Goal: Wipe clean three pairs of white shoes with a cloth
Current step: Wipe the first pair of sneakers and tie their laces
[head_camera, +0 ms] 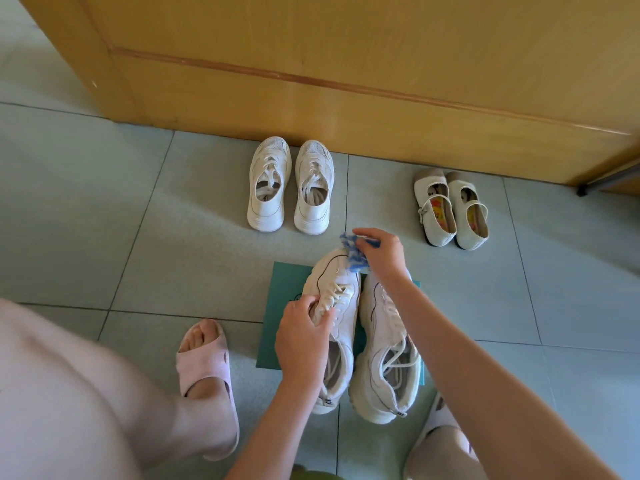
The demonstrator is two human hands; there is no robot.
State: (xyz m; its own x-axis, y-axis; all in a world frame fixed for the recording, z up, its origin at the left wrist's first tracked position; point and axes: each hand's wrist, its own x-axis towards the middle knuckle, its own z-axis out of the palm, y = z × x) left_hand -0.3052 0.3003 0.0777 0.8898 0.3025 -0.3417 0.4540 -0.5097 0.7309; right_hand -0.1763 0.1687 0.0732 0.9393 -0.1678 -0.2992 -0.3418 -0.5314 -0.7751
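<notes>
Pinching a blue cloth (353, 253), the right hand (381, 252) presses it on the toe of the left chunky sneaker (341, 299). The left hand (303, 341) curls round that sneaker's laced midsection. It sits with its mate (381, 344) on a teal mat (284, 299); second sneaker pair (291, 187) and strap shoes (450, 209) stand near the door (346, 81).

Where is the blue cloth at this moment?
In the head view it is just right of centre: the right hand grips the blue cloth against the toe of a white sneaker on the green mat.
</notes>
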